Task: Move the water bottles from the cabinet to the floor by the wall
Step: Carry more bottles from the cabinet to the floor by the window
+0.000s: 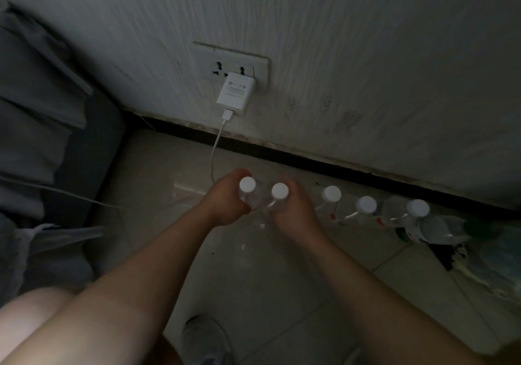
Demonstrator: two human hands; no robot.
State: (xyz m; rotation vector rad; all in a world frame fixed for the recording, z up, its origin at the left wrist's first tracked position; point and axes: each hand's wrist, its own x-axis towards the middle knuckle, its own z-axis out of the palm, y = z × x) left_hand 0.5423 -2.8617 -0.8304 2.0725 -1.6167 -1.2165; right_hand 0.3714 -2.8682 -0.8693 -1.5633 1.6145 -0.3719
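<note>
Clear, shiny plastic under your left hand (225, 206) and your right hand (293, 218): the left bottle (251, 199) and the right bottle (277, 203) you're gripping catch small glints. Their white caps (247, 185) look smooth and matt. It's the same see-through plastic on the standing bottles (366, 205) to the right. The floor (253, 280) below you is pale tile, glossy and smooth. The far wall (366, 54) looks rough, streaked with a fine grain, scuffed low down. The charger (235, 92) and socket plate (225, 57) are smooth white plastic, the cable (215, 144) sleek. On the left is grey cloth (36, 110), soft and matt.
</note>
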